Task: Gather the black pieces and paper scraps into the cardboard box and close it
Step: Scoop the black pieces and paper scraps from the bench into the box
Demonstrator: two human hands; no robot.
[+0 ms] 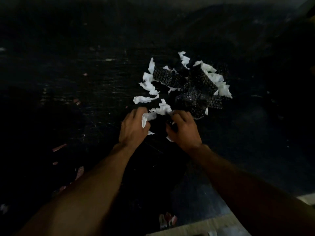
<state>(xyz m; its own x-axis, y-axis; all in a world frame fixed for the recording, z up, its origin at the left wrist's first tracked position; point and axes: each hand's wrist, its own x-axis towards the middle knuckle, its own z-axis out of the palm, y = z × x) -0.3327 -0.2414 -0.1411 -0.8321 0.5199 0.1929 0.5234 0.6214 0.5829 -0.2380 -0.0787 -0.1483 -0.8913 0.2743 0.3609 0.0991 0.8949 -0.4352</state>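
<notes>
A: We are over a dark, scuffed surface (76, 92), dimly lit, with pale scratches and a few small pinkish bits (59, 147) off to the outside of our left forearm.

B: Our two hands sit side by side at the near edge of the pile. The left hand (133, 127) has its fingers curled shut around a white paper scrap (147, 118), which pokes out between thumb and fingers.

A: And the right hand (183, 129) is curled down too, fingers bent over dark material, with slivers of white showing at its fingertips and under its heel. We cannot tell for sure whether it truly grips anything.

B: Just beyond both hands lies the heap: black pieces (192, 84) with a bubbled, shiny texture, overlapping one another, and torn paper scraps (148, 87) ringing them, mostly beyond the left hand and at the far side past the right.

A: The cardboard box (196, 229) shows only as a pale brown edge close to us, between our forearms and nearer the right one. We cannot see whether it is open.
</notes>
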